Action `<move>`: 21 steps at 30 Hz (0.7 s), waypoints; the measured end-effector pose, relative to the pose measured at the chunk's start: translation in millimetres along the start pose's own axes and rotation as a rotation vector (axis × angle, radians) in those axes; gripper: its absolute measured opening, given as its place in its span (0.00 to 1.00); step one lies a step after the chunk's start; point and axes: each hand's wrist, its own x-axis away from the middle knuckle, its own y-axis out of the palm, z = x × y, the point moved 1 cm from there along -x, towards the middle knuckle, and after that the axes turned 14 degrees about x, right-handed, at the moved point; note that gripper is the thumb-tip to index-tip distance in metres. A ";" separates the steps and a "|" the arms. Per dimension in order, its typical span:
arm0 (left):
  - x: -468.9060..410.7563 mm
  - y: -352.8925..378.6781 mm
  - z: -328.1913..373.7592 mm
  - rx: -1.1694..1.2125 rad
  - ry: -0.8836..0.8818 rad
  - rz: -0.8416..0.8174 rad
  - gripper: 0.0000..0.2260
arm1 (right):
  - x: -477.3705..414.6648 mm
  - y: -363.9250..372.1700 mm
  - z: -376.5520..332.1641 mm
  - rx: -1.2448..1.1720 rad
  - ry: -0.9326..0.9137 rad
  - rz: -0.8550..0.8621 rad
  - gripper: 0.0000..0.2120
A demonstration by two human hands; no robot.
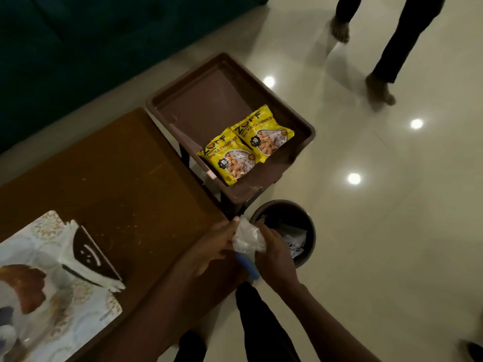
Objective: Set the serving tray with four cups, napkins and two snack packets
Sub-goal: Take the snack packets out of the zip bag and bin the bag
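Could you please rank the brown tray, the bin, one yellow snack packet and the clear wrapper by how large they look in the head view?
1. Brown tray
2. Bin
3. Snack packet and clear wrapper: similar, and the wrapper is nearer, so unranked.

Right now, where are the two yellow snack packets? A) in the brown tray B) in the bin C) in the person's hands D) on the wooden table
A: both yellow snack packets lie side by side in the brown tray, near its right corner.
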 end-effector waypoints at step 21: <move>-19.8 22.3 0.3 -0.024 0.076 0.104 0.09 | -51.3 -18.4 112.6 0.206 0.523 0.134 0.30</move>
